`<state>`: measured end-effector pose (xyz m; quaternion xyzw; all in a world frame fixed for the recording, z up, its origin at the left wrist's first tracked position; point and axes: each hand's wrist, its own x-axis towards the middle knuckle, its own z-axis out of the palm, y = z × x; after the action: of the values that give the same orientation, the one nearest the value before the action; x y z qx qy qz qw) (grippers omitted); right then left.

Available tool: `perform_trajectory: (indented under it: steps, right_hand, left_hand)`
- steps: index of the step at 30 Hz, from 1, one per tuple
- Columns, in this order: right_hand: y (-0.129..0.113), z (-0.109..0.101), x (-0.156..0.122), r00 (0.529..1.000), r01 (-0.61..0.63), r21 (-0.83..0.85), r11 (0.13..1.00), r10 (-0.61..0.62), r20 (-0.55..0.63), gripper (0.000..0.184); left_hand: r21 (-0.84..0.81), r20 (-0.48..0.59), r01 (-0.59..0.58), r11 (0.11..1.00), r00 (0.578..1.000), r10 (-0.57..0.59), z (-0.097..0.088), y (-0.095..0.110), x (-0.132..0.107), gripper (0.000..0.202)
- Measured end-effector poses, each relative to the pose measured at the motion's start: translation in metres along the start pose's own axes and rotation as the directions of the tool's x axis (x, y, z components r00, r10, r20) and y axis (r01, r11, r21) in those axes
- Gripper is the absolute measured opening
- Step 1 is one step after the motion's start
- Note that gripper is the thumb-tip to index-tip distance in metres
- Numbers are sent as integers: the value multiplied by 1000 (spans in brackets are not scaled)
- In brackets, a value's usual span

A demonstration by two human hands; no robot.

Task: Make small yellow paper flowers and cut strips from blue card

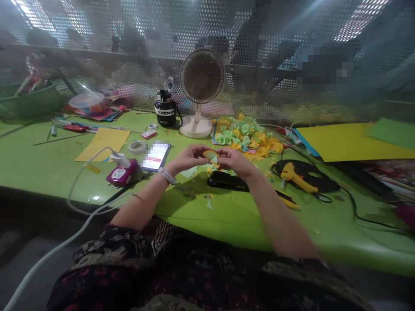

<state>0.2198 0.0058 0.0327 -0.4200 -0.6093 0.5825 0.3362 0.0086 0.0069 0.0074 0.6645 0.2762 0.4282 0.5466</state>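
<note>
Surface: glossy lime-green table (227, 220), perforated metal screen (129, 26) behind.
Paper: small folded yellow-green paper piece (210, 155), held above table centre.
Left hand (186, 159): fingertips pinch its 9 o'clock edge.
Right hand (236, 162): fingertips pinch its 3 o'clock edge.
Handling: seems light, thin, soft to crease; hold by edges.
Nearby: black plastic stapler (227, 181) at 6 o'clock; crinkled paper flowers heap (248, 136) at 1 o'clock.

Table fan (201, 93) stands at the back of the table (48, 164). Jug (165, 110) just left of fan. Paper-flower pile (248, 136) right of fan, card sheet (350, 140) farther right. Before fan: left hand (188, 159) and right hand (235, 162) meet on paper piece (210, 155), stapler (227, 181) below. Phone (156, 156) front-left of fan, glue gun (296, 175) front-right.
</note>
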Motion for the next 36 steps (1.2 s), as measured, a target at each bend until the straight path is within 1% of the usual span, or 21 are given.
perform_trajectory:
  steps: [3,7,12,18,25,31,34,36]
  right_hand:
    - [-1,2,-1,1000,-5,6,1000,5,-7,25]
    - [-2,5,-2,1000,-7,10,1000,7,18,23]
    - [-1,7,-2,1000,-16,19,1000,16,13,23]
    - [1,9,-1,1000,-30,36,999,30,3,24]
    - [2,9,-2,999,19,13,1000,-19,49,23]
    - [2,6,-1,998,4,23,1000,-6,67,21]
    - [1,6,-2,999,-1,49,999,-2,50,20]
    - [0,7,-3,1000,4,68,998,-5,25,21]
  left_hand:
    - [1,6,12,1000,1000,-12,2,2,-1,51]
    - [7,11,33,999,999,-33,4,2,-1,53]
    - [6,5,19,1000,1000,-19,2,-1,1,56]
    - [33,-8,13,999,1000,-13,3,1,0,56]
    - [80,-40,-66,995,997,69,5,1,0,52]
    - [88,-63,6,996,998,-1,2,1,-1,61]
    - [63,-57,29,998,998,-25,2,3,-2,61]
    - [55,-59,19,998,998,-16,2,5,-2,61]
